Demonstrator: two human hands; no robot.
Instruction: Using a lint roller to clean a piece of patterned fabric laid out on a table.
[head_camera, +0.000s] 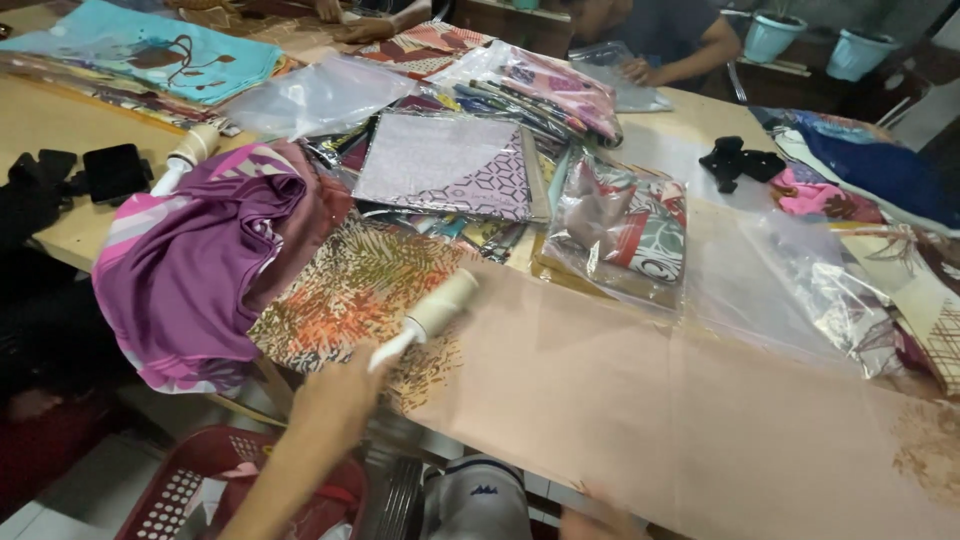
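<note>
Left hand (335, 385): at the lower centre, forearm coming up from the bottom edge, fingers wrapped about the white handle of a lint roller (428, 315). The roller slants up to the right; its pale drum lies on a leaf-print cloth (350, 290), just at the seam where that cloth meets a plain peach cloth (640, 400).

Right hand: only a sliver of skin shows at the bottom edge under the peach cloth; grip cannot be told.

Peach cloth: spread flat over the near right part of the table (35, 120), hanging over the near edge.

Purple cloth (195, 260): bunched in a heap left of the leaf-print cloth, drooping over the table edge.

Second roller (188, 155): white, lying just behind the purple heap.

Black phone (115, 172): on bare table, left of the second roller.

Bagged cloths (620, 230): clear packets with patterned cloth inside, beyond the leaf print; a lilac geometric one (450, 165) lies among them.

Empty clear bags (770, 280): right of the packets.

Teal cloth (150, 50): far left corner.

Red basket (200, 480): on the floor below the left forearm.

Another person's hand (635, 70): resting on a packet at the far side.
</note>
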